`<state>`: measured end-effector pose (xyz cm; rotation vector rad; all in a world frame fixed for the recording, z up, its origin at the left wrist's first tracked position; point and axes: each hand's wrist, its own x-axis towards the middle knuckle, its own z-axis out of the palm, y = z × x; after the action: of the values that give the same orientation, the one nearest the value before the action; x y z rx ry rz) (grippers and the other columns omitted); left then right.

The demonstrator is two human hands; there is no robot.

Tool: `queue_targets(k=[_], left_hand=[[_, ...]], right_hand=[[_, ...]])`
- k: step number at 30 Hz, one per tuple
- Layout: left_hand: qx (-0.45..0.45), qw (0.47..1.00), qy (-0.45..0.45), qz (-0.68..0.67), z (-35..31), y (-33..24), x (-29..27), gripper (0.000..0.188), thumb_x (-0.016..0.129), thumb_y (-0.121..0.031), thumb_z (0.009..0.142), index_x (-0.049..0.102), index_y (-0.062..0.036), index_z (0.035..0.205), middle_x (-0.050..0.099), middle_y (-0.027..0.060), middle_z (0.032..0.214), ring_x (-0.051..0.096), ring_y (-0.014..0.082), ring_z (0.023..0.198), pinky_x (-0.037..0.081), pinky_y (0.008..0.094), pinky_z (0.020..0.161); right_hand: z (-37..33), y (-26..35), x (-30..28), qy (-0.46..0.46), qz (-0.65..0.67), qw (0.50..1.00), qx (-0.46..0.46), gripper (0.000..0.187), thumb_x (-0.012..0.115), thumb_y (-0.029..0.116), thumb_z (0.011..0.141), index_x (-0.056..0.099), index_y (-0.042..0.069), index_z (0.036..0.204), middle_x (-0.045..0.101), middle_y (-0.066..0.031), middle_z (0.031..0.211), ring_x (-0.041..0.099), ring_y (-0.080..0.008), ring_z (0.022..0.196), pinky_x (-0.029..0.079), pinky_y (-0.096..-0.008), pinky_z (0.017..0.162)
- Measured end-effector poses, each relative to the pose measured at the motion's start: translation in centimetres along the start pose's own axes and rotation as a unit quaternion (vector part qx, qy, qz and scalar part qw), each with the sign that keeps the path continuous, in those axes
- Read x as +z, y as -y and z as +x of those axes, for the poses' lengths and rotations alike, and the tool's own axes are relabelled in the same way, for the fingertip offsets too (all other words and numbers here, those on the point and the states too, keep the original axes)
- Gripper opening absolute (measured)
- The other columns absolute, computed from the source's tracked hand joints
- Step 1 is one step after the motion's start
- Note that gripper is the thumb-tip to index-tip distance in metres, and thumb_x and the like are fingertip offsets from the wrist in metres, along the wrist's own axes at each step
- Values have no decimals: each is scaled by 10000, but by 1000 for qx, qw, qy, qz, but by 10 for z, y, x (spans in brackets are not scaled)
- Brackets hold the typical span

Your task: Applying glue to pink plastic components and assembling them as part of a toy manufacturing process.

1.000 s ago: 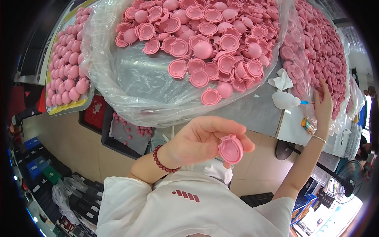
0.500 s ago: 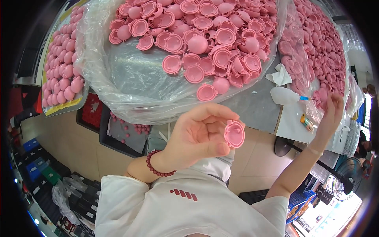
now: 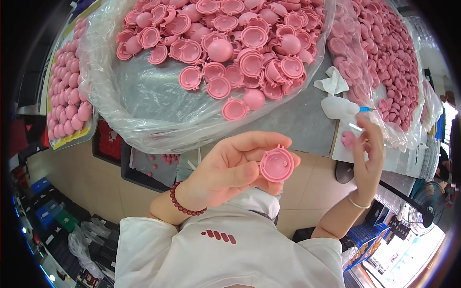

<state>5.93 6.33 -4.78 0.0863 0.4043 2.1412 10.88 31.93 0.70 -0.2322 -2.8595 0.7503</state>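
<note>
My left hand (image 3: 230, 168), with a dark red bead bracelet at the wrist, is closed on a round pink plastic half-shell (image 3: 277, 164). The hollow side of the shell faces up and small lugs stick out from its rim. My right hand (image 3: 369, 156) is raised over the right side of the worktable, fingers bent and somewhat blurred. At its fingertips shows a small pink piece (image 3: 347, 139), apparently pinched; its exact shape is smeared. Just beyond that hand lies a white squeeze bottle (image 3: 337, 107) with a blue needle tip.
A clear plastic bag (image 3: 144, 126) lies spread under many pink half-shells (image 3: 220, 50). More pink parts (image 3: 384, 53) fill another bag at the right. Closed pink balls (image 3: 67, 81) sit in a tray at the left. Crumpled tissue (image 3: 331, 81) lies by the bottle. A fan (image 3: 426, 207) stands at right.
My right hand has drawn back from the right-hand pile toward me, and a small pink piece now shows at its fingertips. My left hand has turned the half-shell's hollow side more into view.
</note>
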Motion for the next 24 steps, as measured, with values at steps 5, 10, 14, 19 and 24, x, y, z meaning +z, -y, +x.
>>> queue_targets(k=[5, 10, 14, 19, 24], left_hand=[[73, 992, -22, 100, 1, 2, 3, 479, 657, -148, 753, 427, 3, 1145, 505, 202, 1115, 590, 208, 864, 504, 296, 711], [179, 928, -12, 326, 5, 10, 4, 457, 707, -21, 666, 487, 21, 1065, 535, 174, 1064, 556, 206, 933, 486, 295, 752], [200, 870, -2, 451, 5, 10, 6, 405, 731, 4, 621, 556, 34, 985, 566, 161, 998, 557, 192, 891, 472, 271, 747], [227, 836, 4, 500, 3, 9, 5, 387, 733, 0, 619, 576, 27, 971, 570, 162, 991, 557, 186, 872, 465, 265, 725], [175, 891, -26, 419, 5, 11, 7, 425, 734, -32, 633, 565, 28, 1018, 558, 162, 1004, 554, 182, 881, 459, 268, 739]], right_hand=[[-11, 0, 7, -30, 13, 999, -6, 251, 601, -44, 649, 598, -12, 899, 555, -73, 847, 499, -118, 701, 400, -194, 499], [-33, 42, 24, -48, 240, 964, -107, 301, 672, -19, 584, 581, -24, 871, 582, -138, 873, 553, -195, 741, 434, -254, 573], [-25, 60, 47, -39, 257, 947, -188, 309, 727, 12, 544, 577, -6, 813, 604, -144, 845, 561, -203, 689, 434, -254, 573], [-26, 58, 55, -37, 285, 939, -187, 315, 754, 48, 553, 602, 23, 828, 601, -112, 837, 560, -180, 692, 439, -241, 547], [-30, 54, 64, -77, 287, 937, -186, 356, 765, 53, 524, 617, 48, 849, 583, -51, 774, 532, -144, 658, 415, -230, 511]])
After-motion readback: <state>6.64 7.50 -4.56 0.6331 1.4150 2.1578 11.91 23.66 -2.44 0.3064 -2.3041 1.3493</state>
